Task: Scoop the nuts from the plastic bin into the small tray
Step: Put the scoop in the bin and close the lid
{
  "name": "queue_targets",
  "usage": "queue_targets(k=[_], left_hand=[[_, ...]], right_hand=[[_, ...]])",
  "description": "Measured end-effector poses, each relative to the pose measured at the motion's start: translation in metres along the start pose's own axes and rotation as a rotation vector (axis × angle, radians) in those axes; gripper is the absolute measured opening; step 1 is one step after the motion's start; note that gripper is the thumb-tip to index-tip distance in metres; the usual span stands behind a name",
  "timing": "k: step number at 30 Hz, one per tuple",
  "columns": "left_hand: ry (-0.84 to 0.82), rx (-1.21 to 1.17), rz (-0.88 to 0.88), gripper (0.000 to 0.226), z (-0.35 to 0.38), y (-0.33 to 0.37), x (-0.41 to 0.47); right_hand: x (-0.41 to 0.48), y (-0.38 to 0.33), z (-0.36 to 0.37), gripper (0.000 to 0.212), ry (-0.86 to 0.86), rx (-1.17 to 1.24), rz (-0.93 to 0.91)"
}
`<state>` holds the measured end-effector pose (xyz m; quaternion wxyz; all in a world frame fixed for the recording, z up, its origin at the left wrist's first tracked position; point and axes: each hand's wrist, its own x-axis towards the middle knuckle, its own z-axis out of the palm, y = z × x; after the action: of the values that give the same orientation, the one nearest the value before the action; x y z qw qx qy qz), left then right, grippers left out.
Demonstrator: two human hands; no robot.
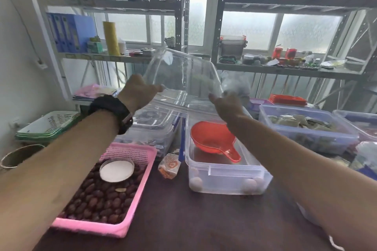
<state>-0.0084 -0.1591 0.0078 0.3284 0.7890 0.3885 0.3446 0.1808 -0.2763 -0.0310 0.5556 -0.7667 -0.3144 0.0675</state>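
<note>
Two hands: left hand [138,91] and right hand [228,106] grip one clear bin [183,73], raised and tilted.
One scoop [212,136]: red, inside second bin [228,185].
One pink tray [87,228]: holds nuts [98,199], left.
Room: table [183,220] shows between tray and second bin.

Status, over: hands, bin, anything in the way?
Left hand and right hand both grip a raised clear container. Red scoop lies untouched in the plastic bin. Both hands occupied; scoop unobstructed.

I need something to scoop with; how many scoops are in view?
1. The red scoop lies inside the open clear bin on the table, handle toward the person. Others may be hidden on the shelves.
</note>
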Motion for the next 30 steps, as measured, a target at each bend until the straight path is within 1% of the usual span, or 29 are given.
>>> queue_targets(k=[3,5,7,9,12,16,18,22,24,27,28,30], left_hand=[[-0.063,-0.036,0.101,0.035,0.047,0.01,-0.034],[-0.095,-0.033,0.096,0.044,0.079,0.0,-0.055],[-0.135,-0.022,0.055,0.058,0.105,-0.013,-0.076],[-0.152,0.018,-0.014,0.059,0.121,-0.025,-0.091],[-0.172,-0.063,-0.095,0.075,0.13,-0.036,-0.105],[-0.189,-0.116,-0.12,0.072,0.131,-0.033,-0.11],[-0.208,-0.133,-0.13,0.074,0.13,-0.031,-0.112],[-0.262,-0.13,-0.107,0.087,0.125,-0.038,-0.111],[-0.299,-0.116,-0.112,0.084,0.123,-0.037,-0.111],[-0.352,-0.082,-0.178,0.068,0.119,-0.034,-0.101],[-0.371,-0.074,-0.212,0.067,0.12,-0.033,-0.095],[-0.371,-0.067,-0.259,0.069,0.12,-0.029,-0.083]], right_hand=[[-0.008,0.028,-0.057,0.043,0.045,-0.117,-0.024],[-0.02,0.049,-0.085,0.037,0.045,-0.203,-0.01],[-0.034,0.07,-0.102,0.032,0.005,-0.245,0.031],[-0.045,0.086,-0.108,0.027,-0.047,-0.279,0.061],[-0.054,0.101,-0.105,0.023,-0.075,-0.34,0.056],[-0.057,0.105,-0.1,0.021,-0.056,-0.4,0.02],[-0.058,0.106,-0.101,0.025,-0.064,-0.378,0.022],[-0.07,0.111,-0.106,0.033,-0.073,-0.388,0.033],[-0.076,0.116,-0.106,0.036,-0.056,-0.419,0.047],[-0.073,0.114,-0.11,0.041,-0.09,-0.459,0.079],[-0.069,0.111,-0.112,0.045,-0.121,-0.463,0.101],[-0.059,0.105,-0.116,0.062,-0.168,-0.444,0.145]])
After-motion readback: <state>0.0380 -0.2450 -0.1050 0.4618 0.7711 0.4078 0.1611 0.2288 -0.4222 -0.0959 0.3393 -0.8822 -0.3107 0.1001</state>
